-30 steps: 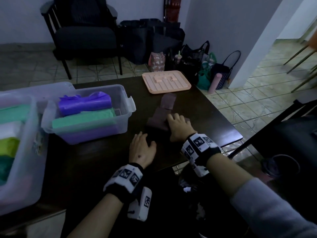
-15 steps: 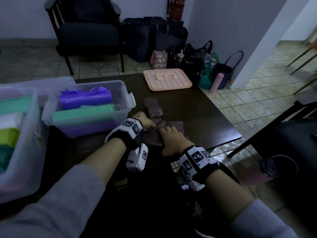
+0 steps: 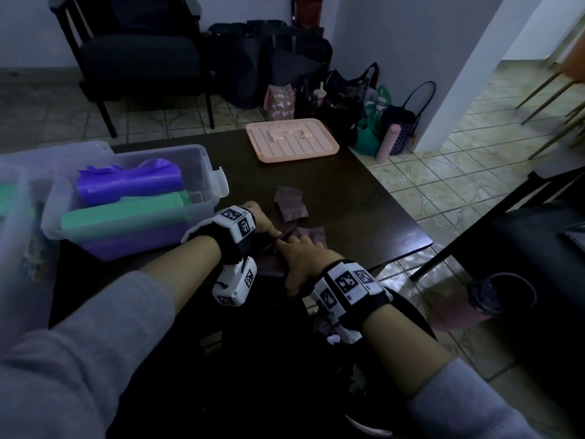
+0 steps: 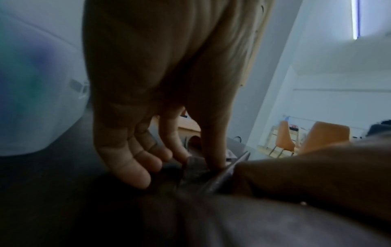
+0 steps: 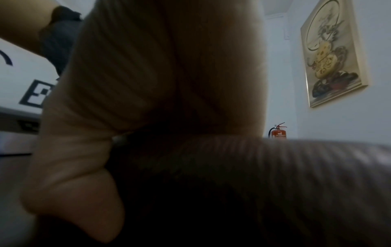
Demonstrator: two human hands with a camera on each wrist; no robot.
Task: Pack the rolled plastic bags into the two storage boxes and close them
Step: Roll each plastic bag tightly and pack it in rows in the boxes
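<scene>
From the head view, the left hand (image 3: 258,217) and right hand (image 3: 302,259) work a dark brown plastic bag (image 3: 311,234) lying flat on the dark wooden table (image 3: 364,204) beside two clear plastic storage boxes (image 3: 202,172), the nearer holding three rolls; the fold wants pressing flat before a tight, even roll. In the left wrist view, thumb and fingertips (image 4: 213,160) pinch a raised fold of the bag. In the right wrist view, the palm lies on the bag (image 5: 275,167) with the fingers hidden, so I cannot tell their state.

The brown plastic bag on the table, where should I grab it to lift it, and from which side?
Probably by the raised edge of the brown plastic bag, pinched from the left, where the left hand already has it between thumb and fingertips. The rest lies flat under the right hand, offering little to grasp.
</scene>
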